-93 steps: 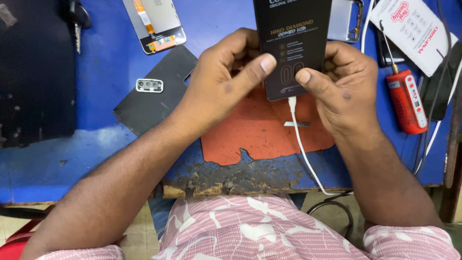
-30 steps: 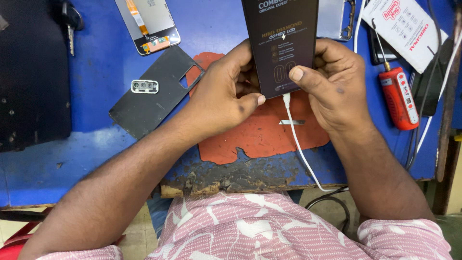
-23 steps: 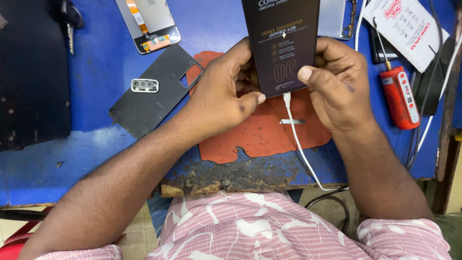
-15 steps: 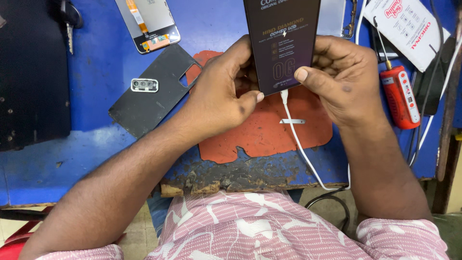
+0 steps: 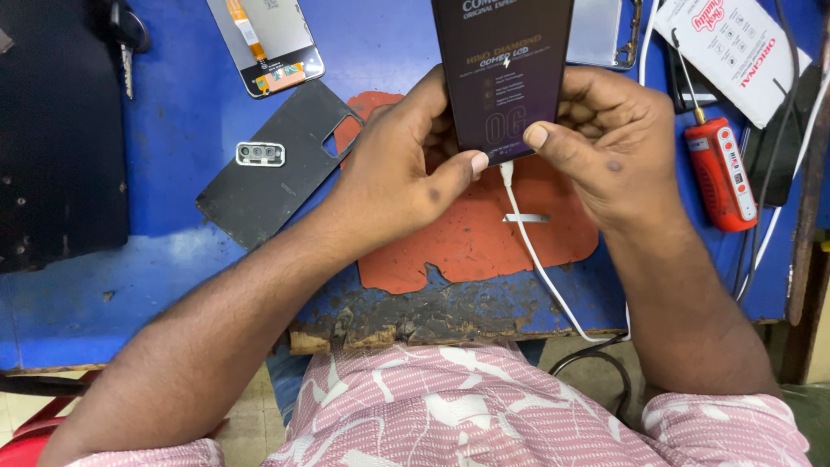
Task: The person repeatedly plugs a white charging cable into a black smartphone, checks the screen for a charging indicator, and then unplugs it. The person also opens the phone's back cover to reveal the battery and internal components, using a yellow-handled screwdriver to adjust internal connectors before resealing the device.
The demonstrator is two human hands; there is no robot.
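Nearest me, the white cable (image 5: 536, 268) climbs over the worn near edge of the blue counter (image 5: 173, 173) and across the orange mat (image 5: 467, 242) to the bottom of the dark phone screen (image 5: 506, 78), which I hold up above the mat, near the far middle of the counter. That cable is my worry: it hangs with little slack, so if I tilt or lift the screen further, I judge the plug could pull loose or strain the port. My grip is only at the lower end, so the tall panel could also tip away from me and drop onto the mat. My left hand (image 5: 398, 173) comes in from the near left, forearm angled across, its fingers curled behind the left edge and the thumb pressed flat at the bottom corner. My right hand (image 5: 609, 147) mirrors it, its thumb on the front and fingers wrapped behind. Left of them lies a dark back cover (image 5: 268, 173); far right, a red tool (image 5: 722, 173).
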